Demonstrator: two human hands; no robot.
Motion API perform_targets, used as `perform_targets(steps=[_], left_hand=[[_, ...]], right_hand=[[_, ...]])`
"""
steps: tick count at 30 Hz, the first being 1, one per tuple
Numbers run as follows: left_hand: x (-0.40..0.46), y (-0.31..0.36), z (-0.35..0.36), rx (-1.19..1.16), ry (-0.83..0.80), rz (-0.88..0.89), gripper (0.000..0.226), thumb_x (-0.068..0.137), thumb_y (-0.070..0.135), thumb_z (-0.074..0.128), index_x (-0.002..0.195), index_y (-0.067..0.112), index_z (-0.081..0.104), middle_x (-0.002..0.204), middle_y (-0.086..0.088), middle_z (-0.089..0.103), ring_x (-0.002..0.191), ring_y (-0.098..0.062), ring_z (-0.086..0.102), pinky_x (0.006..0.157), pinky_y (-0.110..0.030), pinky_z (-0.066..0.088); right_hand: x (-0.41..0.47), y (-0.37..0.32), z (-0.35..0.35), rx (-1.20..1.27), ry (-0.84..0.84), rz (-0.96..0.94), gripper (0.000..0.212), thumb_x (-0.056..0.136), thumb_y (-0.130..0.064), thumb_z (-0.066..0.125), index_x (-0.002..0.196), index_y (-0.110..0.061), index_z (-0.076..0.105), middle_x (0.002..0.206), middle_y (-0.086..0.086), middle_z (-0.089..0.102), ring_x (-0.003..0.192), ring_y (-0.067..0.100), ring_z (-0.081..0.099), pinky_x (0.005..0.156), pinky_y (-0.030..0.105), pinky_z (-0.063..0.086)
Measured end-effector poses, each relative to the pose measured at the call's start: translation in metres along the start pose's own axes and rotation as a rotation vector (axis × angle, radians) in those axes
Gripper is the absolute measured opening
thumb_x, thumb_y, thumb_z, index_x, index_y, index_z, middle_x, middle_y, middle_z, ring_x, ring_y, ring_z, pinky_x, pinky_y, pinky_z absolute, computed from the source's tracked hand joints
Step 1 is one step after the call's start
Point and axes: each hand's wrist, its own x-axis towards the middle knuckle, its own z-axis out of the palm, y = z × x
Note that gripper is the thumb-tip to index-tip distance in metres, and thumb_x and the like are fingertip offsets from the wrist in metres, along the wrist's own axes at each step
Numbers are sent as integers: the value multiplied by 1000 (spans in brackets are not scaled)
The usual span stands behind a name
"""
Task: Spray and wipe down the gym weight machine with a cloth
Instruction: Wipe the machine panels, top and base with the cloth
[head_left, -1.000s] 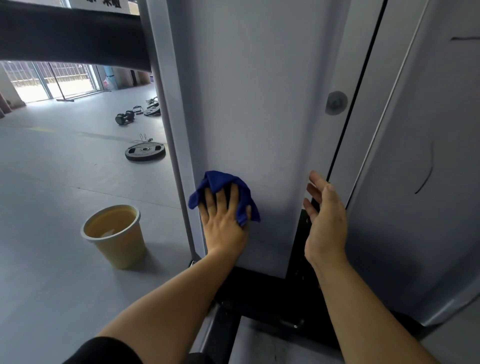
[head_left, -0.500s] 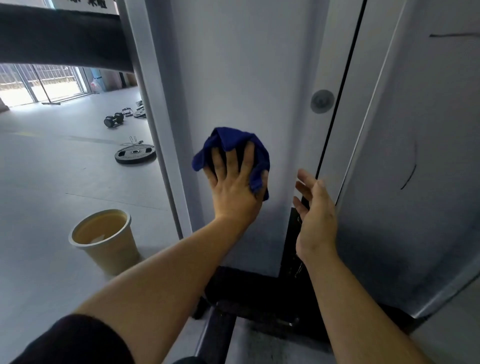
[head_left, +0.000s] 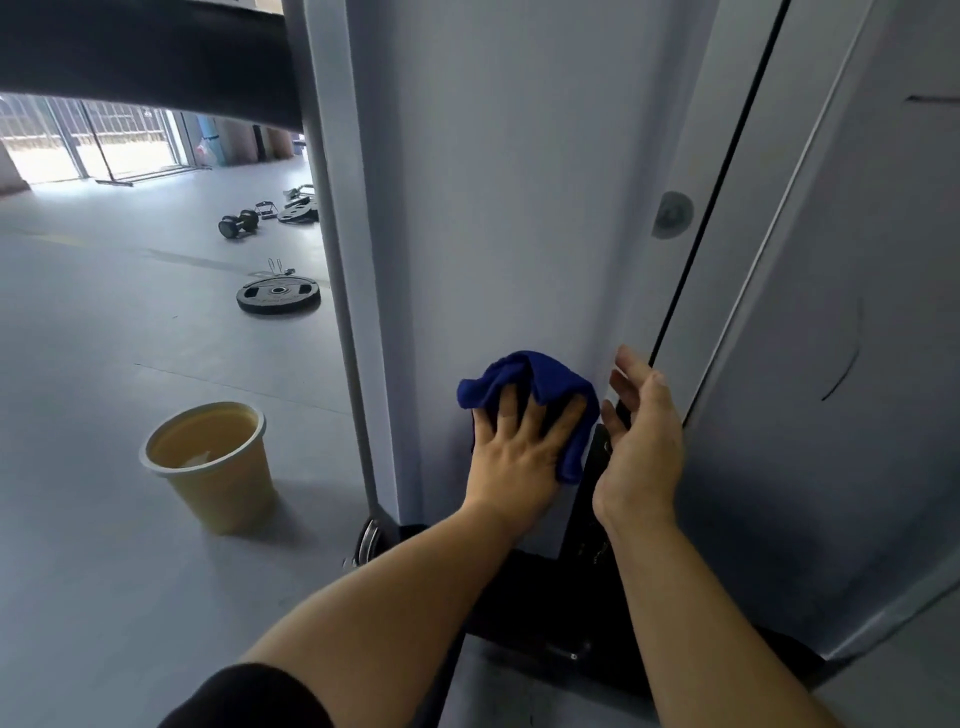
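Note:
The weight machine's pale grey panel (head_left: 509, 208) fills the middle of the view, upright, with a round grey cap (head_left: 672, 214) near its right edge. My left hand (head_left: 519, 452) presses a crumpled dark blue cloth (head_left: 535, 382) flat against the lower right part of that panel. My right hand (head_left: 641, 441) rests beside it with fingers apart, on the panel's right edge by a dark vertical slot (head_left: 711, 208). It holds nothing. No spray bottle is in view.
A tan bucket (head_left: 210, 462) holding liquid stands on the grey floor to the left of the machine. Farther back lie a black weight plate (head_left: 278, 295), a dumbbell (head_left: 238, 223) and more plates. A black padded bar (head_left: 145, 57) crosses overhead at top left. The machine's black base (head_left: 524, 587) sits below my hands.
My left hand went up the panel with the cloth, then came back down and shifted right, ending close to my right hand. The right hand stayed on the panel's edge.

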Motion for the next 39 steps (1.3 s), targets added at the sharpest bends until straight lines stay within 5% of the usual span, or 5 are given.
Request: perform_targets(steps=[5, 14, 22, 31, 39], left_hand=[[-4, 6, 4, -25, -15, 29, 89, 92, 52, 44, 159, 39, -14, 167, -7, 6, 152, -44, -5, 117, -70, 0], [-12, -100, -13, 218, -64, 235, 66, 96, 46, 42, 158, 41, 22, 162, 3, 36, 151, -31, 18, 123, -56, -1], [-33, -168, -21, 3, 14, -21, 89, 89, 48, 67, 157, 27, 15, 163, -17, 12, 149, -57, 6, 119, -70, 21], [-52, -126, 6, -583, -23, -537, 97, 95, 59, 40, 147, 36, -39, 146, 19, -55, 146, -13, -40, 128, -46, -3], [-66, -79, 22, -763, -155, -810, 97, 104, 49, 45, 148, 22, -38, 161, -10, -39, 153, -31, -25, 127, -48, -2]], right_hand=[[4, 1, -2, -51, -5, -20, 42, 111, -35, 29, 134, -31, 64, 126, -21, 63, 111, -13, 59, 107, 27, 46], [5, 26, 1, -153, 50, -214, 49, 103, -43, 32, 142, -27, 57, 141, -7, 60, 130, 7, 55, 115, 47, 43], [3, 34, 7, -56, 107, -221, 46, 101, -40, 37, 138, -28, 62, 138, -5, 64, 130, 12, 57, 115, 47, 43], [-2, 32, 7, -35, 83, -193, 42, 102, -43, 35, 133, -34, 62, 141, -5, 62, 132, 8, 56, 118, 44, 40], [3, 31, -15, -64, -78, -148, 45, 106, -38, 30, 140, -30, 58, 145, -6, 58, 134, 5, 53, 119, 40, 39]])
